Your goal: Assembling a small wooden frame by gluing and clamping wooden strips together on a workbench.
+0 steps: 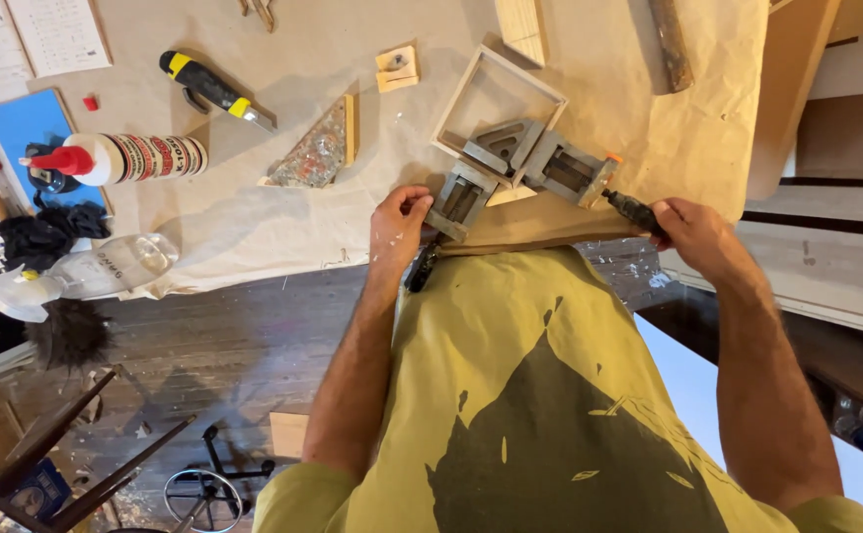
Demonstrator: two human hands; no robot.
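Grey metal makes up the corner clamp (515,163), which sits at the near edge of the paper-covered workbench (283,207), clamped around one corner of a small square wooden frame (499,99). The clamp looks heavy and rigid, unlikely to shift once set down, while the frame, built of thin pale strips, looks light and easy to rack or dent at its joints. The sensible places to take hold seem to be the clamp's metal body and its screw handles, rather than the slender wood.

The left hand (399,225) rests on the left jaw block of the clamp, fingers curled loosely over its top edge, with a dark screw handle (420,269) hanging just below the bench edge under the wrist. The right hand (693,232) is closed around the other dark handle (632,209), which sticks out from the right arm of the clamp past an orange end piece; the fingers wrap it firmly.

Farther back on the bench lie a glue bottle (130,158) with a red nozzle, on its side, a yellow and black utility knife (216,90), and a triangular wooden piece (319,150) with a speckled face. A clear plastic bottle (106,266) lies at the bench's left edge.
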